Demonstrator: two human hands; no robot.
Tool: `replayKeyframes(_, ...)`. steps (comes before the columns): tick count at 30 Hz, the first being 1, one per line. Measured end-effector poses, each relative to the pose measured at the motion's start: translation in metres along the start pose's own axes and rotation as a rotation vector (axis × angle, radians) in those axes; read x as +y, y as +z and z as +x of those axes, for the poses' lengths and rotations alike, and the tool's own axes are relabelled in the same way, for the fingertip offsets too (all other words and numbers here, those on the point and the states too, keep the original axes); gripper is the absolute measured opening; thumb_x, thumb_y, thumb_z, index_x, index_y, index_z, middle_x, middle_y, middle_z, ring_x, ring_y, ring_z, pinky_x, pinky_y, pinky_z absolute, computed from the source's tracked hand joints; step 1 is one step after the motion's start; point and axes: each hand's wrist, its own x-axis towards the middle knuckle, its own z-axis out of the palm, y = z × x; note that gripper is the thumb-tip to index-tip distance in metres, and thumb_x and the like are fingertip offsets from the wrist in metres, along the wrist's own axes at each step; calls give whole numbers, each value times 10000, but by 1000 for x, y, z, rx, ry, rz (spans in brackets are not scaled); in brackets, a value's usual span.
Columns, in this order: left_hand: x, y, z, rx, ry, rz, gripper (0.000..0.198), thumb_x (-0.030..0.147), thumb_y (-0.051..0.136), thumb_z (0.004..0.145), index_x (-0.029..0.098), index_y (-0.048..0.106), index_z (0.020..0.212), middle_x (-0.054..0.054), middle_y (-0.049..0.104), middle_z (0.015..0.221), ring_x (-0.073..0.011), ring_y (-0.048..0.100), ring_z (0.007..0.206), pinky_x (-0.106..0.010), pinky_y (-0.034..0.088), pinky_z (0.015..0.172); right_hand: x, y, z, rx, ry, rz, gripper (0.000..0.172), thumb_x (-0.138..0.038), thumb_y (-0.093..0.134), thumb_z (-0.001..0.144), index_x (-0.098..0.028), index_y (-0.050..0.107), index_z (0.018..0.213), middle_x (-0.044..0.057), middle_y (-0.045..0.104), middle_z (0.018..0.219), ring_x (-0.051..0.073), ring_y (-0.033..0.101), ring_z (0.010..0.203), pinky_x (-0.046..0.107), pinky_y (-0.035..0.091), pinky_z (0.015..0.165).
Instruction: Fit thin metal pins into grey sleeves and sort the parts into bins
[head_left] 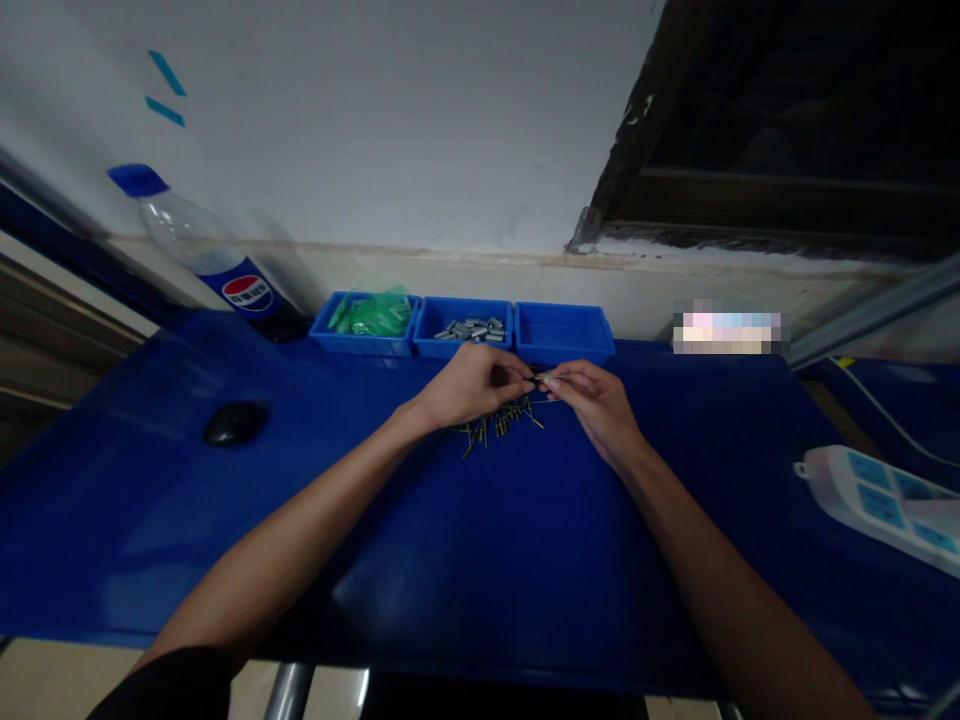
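Observation:
My left hand [474,385] and my right hand [592,400] meet fingertip to fingertip above the blue table [480,560]. Both are pinched on one small dark part [535,380] held between them; it is too small to name. Just below the fingers lies a loose pile of several thin brass-coloured pins [501,420]. Behind the hands stand three blue bins in a row: the left bin [365,322] holds green pieces, the middle bin [463,328] holds small grey metal parts, the right bin [564,333] looks empty.
A soda bottle with a blue cap [202,255] leans at the back left against the white wall. A black mouse-like object [235,422] lies on the left of the table. A white power strip [885,505] sits at the right edge.

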Motion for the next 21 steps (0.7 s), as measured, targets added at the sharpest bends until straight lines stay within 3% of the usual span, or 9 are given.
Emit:
replayKeyframes(3,2,5,0,38,9,-9,206,310,683,947,161,818,992,-73,824,910,-193,754,794,-335,582,769,1,3,-2,0,-33,25,247,-415,901,762,-258,776,907,39,816,934,223,759,904,388,604,842)
replayKeyframes(8,6,8,-2,67,34,32,180,264,655,942,157,799,934,-64,807,869,-176,726,750,-321,563,745,-7,7,-2,-5,-11,74,221,-395,910,734,-247,804,860,23,788,808,172,684,702,350,571,703)
replayKeyframes(12,6,6,-1,43,86,147,171,217,626,951,157,786,938,-60,799,874,-176,729,758,-317,550,749,-12,6,-2,-21,53,96,267,-420,915,717,-229,816,875,48,800,782,204,733,707,377,594,700)
replayKeyframes(15,3,5,2,81,62,292,180,209,622,962,154,785,1016,-83,802,927,-208,751,840,-340,560,792,-12,4,0,19,20,108,240,-397,901,744,-236,815,899,64,831,859,249,795,822,432,635,807)
replayKeyframes(18,5,7,7,103,36,466,214,214,622,979,146,779,1108,-116,798,1000,-250,758,931,-380,578,846,-10,0,6,63,-91,99,335,-344,885,774,-270,811,1092,76,835,1156,295,790,1101,521,603,1037)
replayKeyframes(21,16,15,12,-43,122,569,208,195,634,987,131,777,1125,-134,784,1089,-275,743,1036,-399,589,916,-6,-7,13,49,-175,52,531,-327,882,781,-303,754,1296,68,758,1376,311,731,1259,561,533,1159)
